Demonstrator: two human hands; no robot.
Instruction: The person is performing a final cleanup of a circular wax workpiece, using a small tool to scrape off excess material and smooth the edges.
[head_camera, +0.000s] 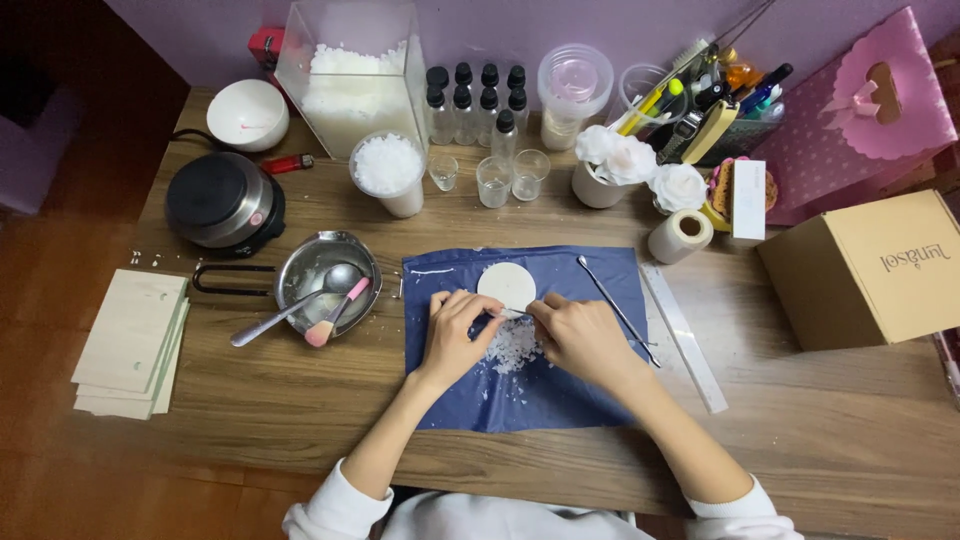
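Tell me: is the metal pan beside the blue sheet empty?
Not empty. The metal pan holds a spoon and a pink brush.

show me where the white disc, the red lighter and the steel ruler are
White disc (506, 283), head view, on its flat top.
Red lighter (289, 163), head view, mid-body.
Steel ruler (683, 335), head view, middle of the strip.
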